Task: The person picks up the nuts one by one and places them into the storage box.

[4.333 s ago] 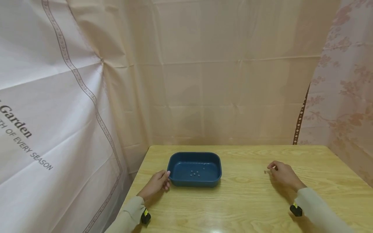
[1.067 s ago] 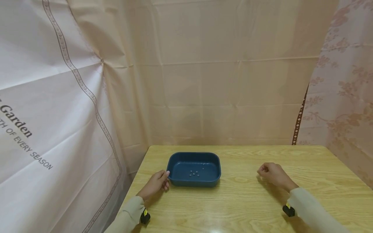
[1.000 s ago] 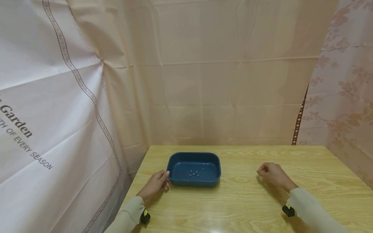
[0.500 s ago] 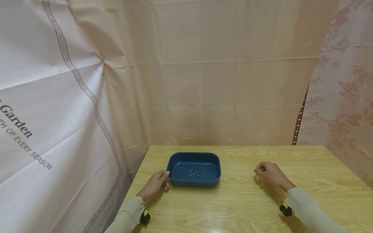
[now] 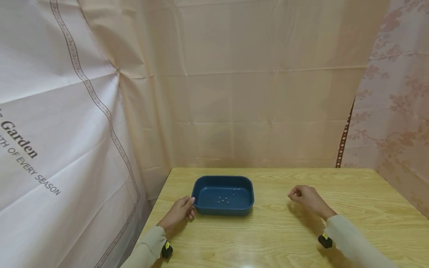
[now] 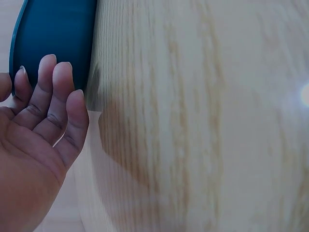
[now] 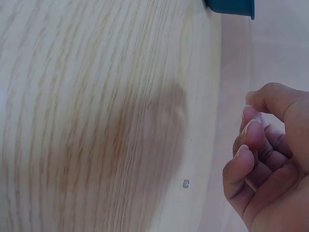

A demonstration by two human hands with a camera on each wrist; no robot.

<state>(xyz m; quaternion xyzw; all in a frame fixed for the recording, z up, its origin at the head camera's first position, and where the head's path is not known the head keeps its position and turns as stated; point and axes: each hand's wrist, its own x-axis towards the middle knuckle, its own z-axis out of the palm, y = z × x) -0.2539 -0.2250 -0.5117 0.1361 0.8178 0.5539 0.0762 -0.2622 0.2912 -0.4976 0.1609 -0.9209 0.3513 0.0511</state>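
Observation:
A dark blue rectangular tray [image 5: 222, 212] stands on the wooden table with several tiny metal nuts [image 5: 222, 201] scattered on its floor. My left hand [image 5: 177, 213] pinches the tray's left rim between thumb and forefinger; the other fingers lie loosely curved by the outer wall, as the left wrist view shows. Over the table to the right of the tray, my right hand [image 5: 310, 200] has thumb and forefinger brought together in a pinch, its other fingers curled. The fingertips hide the small nut between them. One loose nut [image 7: 186, 183] lies on the table near this hand in the right wrist view.
The light wooden table [image 5: 268, 238] ends at a back edge just behind the tray. A beige cloth [image 5: 254, 111] hangs behind it, with a printed white cloth [image 5: 67, 130] on the left and a floral one [image 5: 399, 111] on the right.
My right hand has left the spot where small pieces lay beside its fingertips and moved left toward the tray, still pinching. My left hand stays at the tray's rim.

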